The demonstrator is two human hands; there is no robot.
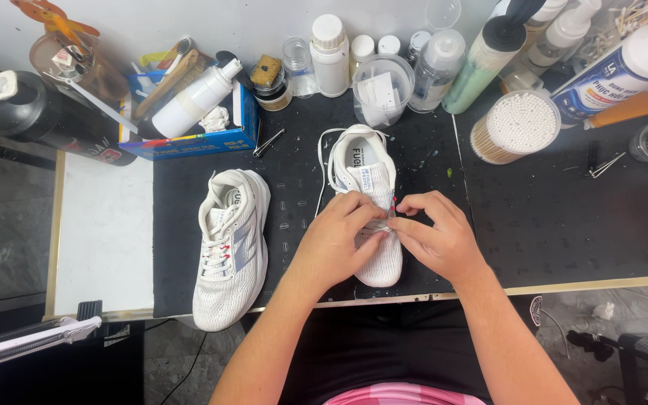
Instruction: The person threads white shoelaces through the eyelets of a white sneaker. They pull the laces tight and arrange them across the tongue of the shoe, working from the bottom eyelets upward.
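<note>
Both our forearms reached up from the near edge of the tabletop (601, 283), and our left hand (335, 240) and right hand (436, 236) met over the white sneaker (375, 169) standing toe toward us. Each grip was narrow, fingertips pinched on the white lace (381, 228) across the middle of the shoe; the two grips were almost touching, with the lace between them. Beyond the grips, the tongue and the open collar of the shoe showed, and a loose loop of lace trailed out on the left side of that collar. Well to the left of the grips lay the second white sneaker (230, 247), already laced, its toe hanging over the tabletop's edge.

From here we judged the main risk to be the lace slipping out of one pinch, since so little of it was held; that would let the crossing go slack. A sharp pull could also drag the light shoe toward us and off the edge. Farther beyond the grips stood a crowd of bottles (331, 54) and a tub of cotton swabs (517, 126); a wide elbow swing could knock these over.
</note>
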